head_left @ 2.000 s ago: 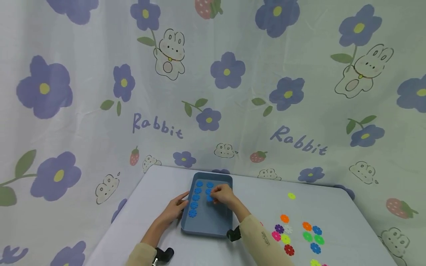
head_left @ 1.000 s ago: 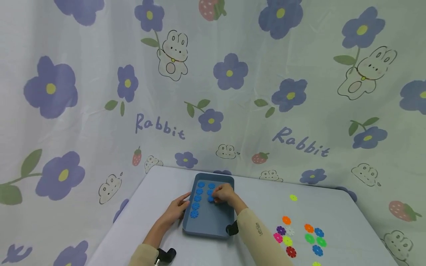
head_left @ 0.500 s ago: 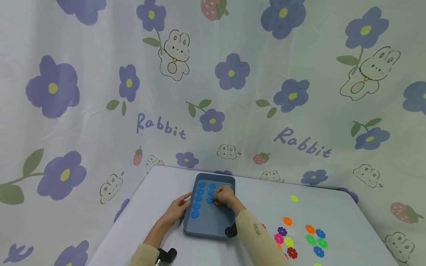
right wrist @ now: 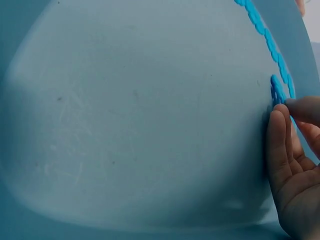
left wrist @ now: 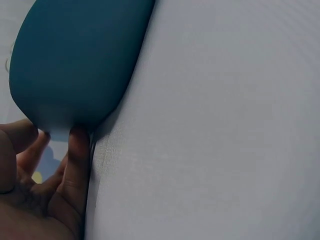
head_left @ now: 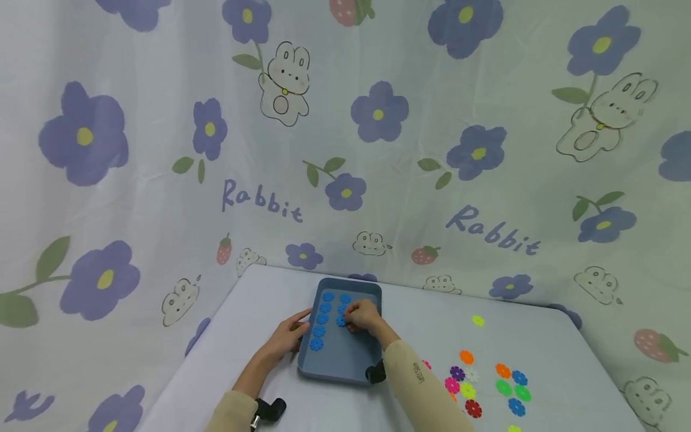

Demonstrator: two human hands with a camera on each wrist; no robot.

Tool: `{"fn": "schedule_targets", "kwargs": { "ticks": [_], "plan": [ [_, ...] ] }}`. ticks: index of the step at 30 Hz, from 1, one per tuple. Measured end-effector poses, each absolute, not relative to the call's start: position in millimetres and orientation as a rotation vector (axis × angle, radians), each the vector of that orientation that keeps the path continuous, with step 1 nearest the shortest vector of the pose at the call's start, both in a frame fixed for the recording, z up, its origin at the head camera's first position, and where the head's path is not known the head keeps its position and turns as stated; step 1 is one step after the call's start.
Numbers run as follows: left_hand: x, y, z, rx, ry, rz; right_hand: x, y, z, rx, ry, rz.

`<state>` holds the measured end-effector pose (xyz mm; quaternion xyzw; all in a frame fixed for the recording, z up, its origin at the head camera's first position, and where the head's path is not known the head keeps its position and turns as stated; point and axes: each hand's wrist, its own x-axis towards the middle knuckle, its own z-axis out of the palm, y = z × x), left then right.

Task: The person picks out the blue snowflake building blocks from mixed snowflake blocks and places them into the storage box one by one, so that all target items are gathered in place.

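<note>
Fingers (right wrist: 278, 145) of the right hand (head_left: 364, 315) have barely moved, pinching a blue disc (head_left: 341, 321) in the grey tray (head_left: 339, 361); third in its column, it seems not yet released. The left hand (head_left: 286, 338), fingers spread, touches the tray's edge.

Free to pass low over the near right part of the gray-blue tray (head_left: 345, 357), inside the raised rim (head_left: 337, 378), right of the longer column of blue snowflake discs (head_left: 319, 331). Blocked at the left edge by the left hand (head_left: 286, 340) and on the right by the right hand (head_left: 364, 315), beige sleeve (head_left: 423, 387) and black wrist camera (head_left: 376, 371). Passable above the desk (head_left: 423, 321) between the tray and the lone yellow disc (head_left: 478, 321), up to the floral curtain (head_left: 399, 174).
</note>
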<state>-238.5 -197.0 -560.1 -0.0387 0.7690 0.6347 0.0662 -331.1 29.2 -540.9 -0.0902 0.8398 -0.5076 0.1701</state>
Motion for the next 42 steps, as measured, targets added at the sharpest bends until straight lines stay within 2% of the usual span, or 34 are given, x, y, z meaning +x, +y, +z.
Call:
{"fn": "schedule_targets", "kwargs": {
  "ticks": [19, 42],
  "plan": [
    [-235.3, -202.8, -563.1, -0.104, 2.265, 1.934, -331.4, 24.9, -549.2, -0.496, 2.465, -1.330],
    [-239.7, -202.4, -562.4, -0.076, 2.245, 1.953, -336.2, 28.0, -545.2, -0.528, 2.473, -1.237]
  ]
}}
